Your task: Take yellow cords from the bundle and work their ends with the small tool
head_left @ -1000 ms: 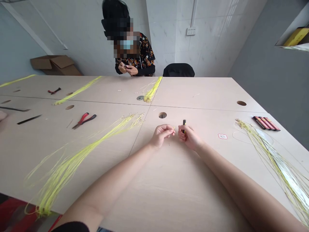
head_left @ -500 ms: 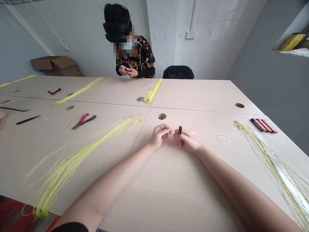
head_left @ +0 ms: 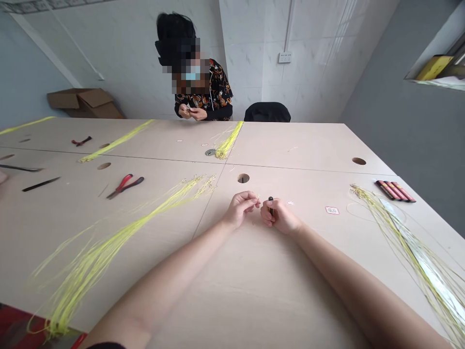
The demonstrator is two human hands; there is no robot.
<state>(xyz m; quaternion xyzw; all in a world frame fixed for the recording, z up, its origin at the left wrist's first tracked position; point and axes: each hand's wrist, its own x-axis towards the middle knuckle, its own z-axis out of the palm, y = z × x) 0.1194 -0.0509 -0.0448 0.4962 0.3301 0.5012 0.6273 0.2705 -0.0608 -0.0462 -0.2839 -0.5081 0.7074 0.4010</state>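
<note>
My left hand (head_left: pixel 240 208) pinches the short end of a thin yellow cord (head_left: pixel 258 198) between thumb and fingertips. Close beside it, my right hand (head_left: pixel 279 215) is closed round a small black-topped lighter (head_left: pixel 271 204), held upright with the thumb near its top. A narrow gap separates the two hands just above the tabletop (head_left: pixel 254 291). To the left lies a long bundle of yellow cords (head_left: pixel 141 218) with small metal fittings at its far end. Another cord bundle (head_left: pixel 395 228) lies on the right over a pale strip.
Red-and-black pliers (head_left: pixel 125 186) and black tweezers (head_left: pixel 41 184) lie on the left. A row of several red-and-black lighters (head_left: pixel 395 191) is at the right. A cable hole (head_left: pixel 243 178) opens beyond my hands. Across the table, a masked co-worker (head_left: pixel 203 92) handles something small.
The lighter has tilted slightly and my right thumb has shifted at its top. My left hand keeps its pinch on the cord. The whole view has moved a little.
</note>
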